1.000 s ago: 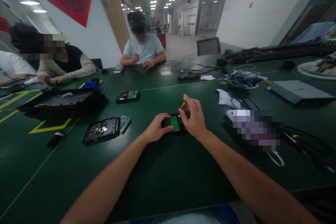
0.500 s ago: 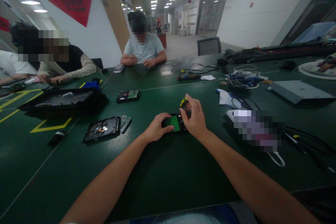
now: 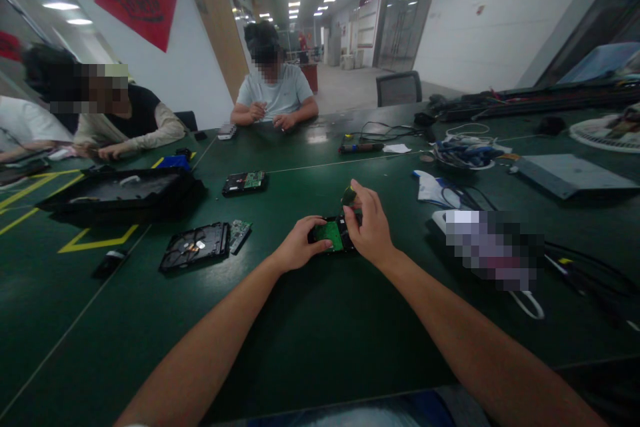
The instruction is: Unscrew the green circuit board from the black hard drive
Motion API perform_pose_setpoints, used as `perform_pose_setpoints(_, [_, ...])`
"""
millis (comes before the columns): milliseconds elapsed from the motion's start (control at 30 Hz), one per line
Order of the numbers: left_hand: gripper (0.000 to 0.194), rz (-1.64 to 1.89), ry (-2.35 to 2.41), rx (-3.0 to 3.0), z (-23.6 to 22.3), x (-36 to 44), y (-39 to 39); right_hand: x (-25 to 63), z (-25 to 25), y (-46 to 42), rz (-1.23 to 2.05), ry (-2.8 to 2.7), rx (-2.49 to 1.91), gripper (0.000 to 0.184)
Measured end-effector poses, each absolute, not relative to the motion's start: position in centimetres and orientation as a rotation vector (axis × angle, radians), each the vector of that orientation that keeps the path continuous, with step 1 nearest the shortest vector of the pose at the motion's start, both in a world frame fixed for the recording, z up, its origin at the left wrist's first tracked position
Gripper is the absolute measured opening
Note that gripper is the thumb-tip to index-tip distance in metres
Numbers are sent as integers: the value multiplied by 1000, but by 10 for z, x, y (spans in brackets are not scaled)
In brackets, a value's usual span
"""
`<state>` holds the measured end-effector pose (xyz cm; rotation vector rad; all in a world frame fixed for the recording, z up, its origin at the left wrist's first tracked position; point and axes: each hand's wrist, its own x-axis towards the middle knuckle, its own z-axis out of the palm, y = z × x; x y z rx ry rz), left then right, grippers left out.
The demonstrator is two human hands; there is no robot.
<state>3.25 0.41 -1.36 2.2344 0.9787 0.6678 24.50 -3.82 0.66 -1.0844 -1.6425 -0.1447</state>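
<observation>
A hard drive (image 3: 329, 234) with a green circuit board facing up lies on the table in front of me. My left hand (image 3: 301, 244) grips its left end, thumb across the board and fingers along the far edge. Above the drive's right end, my right hand (image 3: 369, 223) is closed around a short screwdriver (image 3: 349, 197) with a dark green and yellow handle. The handle points up; my fingers hide the tip. To the left rest an opened hard drive (image 3: 195, 247), a loose circuit board (image 3: 240, 236) beside it, and another hard drive (image 3: 245, 183) farther back.
A black tray (image 3: 120, 190) stands at the left. On the right are a white-cased object (image 3: 487, 250), blurred out, a metal box (image 3: 575, 173) and a bowl of cables (image 3: 465, 152). A pen-like tool (image 3: 361, 147) lies farther back. Several people sit across the green table (image 3: 320, 340).
The screwdriver handle has turned slightly in my right hand, showing less yellow. My left hand and the hard drive stay in place. The person opposite has shifted their hands a little.
</observation>
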Motion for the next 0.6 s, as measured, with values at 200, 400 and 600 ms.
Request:
perform_pose_setpoints(200, [49,666,983,2238,-13,33,4,248,5,-38,-166,-1626,-1099,54])
perform_pose_setpoints(400, [49,667,987,2229,-15,33,4,247,6,-39,-135,-1643,-1056,56])
perform_pose_setpoints(600, [50,645,990,2230,-13,32,3,248,5,-40,-160,-1622,-1097,56])
